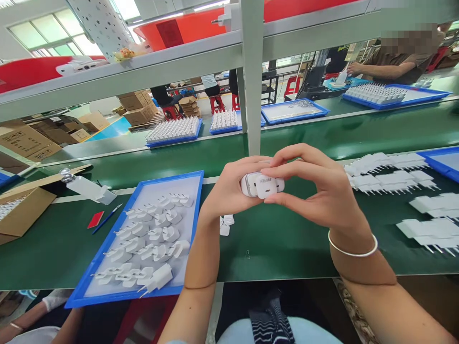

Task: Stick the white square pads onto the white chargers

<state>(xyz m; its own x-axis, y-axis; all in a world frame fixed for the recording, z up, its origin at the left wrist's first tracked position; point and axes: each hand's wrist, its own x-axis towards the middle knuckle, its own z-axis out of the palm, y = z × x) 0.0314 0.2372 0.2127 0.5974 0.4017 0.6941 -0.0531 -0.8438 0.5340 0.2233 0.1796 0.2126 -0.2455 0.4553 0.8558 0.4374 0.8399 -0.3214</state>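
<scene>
Both my hands hold one white charger plug (262, 185) above the green table (279, 243), its port face turned toward me. My left hand (229, 191) grips its left end. My right hand (319, 191) pinches its right end between thumb and fingers; a thin bangle (353, 251) circles that wrist. To my left lies a blue tray (107, 282) with several white charger plugs (154, 243) laid on it. A few small white parts (225, 224) rest on the table just below my left hand.
Rows of white plugs (390, 179) lie on the table at right beside another blue tray (442, 165). A cardboard box (21, 212), a red card (95, 220), a blue pen (106, 219) and a white bottle (86, 187) lie far left. A grey upright post (254, 95) stands ahead. Another person (390, 62) works across the line.
</scene>
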